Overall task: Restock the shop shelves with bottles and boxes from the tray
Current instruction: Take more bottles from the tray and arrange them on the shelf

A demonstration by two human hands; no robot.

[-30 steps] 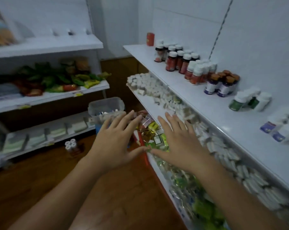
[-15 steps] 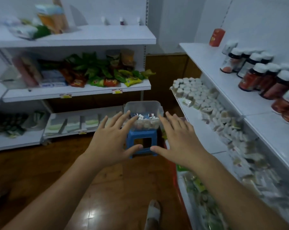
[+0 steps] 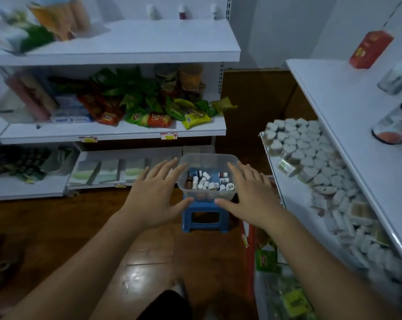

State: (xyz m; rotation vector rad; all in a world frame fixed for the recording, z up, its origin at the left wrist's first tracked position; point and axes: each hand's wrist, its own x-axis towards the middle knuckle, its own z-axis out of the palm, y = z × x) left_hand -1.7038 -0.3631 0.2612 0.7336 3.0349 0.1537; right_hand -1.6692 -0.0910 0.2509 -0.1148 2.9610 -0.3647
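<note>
A clear plastic tray [image 3: 208, 158] stands on a small blue stool [image 3: 204, 219] in the aisle ahead. Several small bottles [image 3: 207, 181] with white caps lie inside it. My left hand [image 3: 155, 192] hovers at the tray's left side, fingers spread and straight. My right hand [image 3: 253, 192] mirrors it at the right side, also spread. Both hands hold nothing, and whether they touch the tray is unclear. On the right, the top white shelf [image 3: 347, 125] carries a red box [image 3: 369, 49] and blurred bottles [image 3: 394, 125].
A lower right shelf holds several white heart-shaped packs [image 3: 308, 155]. Green packets [image 3: 265, 258] lie on the bottom right shelf. The left shelving unit carries snack bags [image 3: 149, 105] and flat boxes [image 3: 107, 170]. The floor [image 3: 57, 229] is wood, and my foot shows at the bottom.
My view has swung left from the right-hand shelves to the tray on the stool. Both open hands now flank the tray, which looks nearer than before.
</note>
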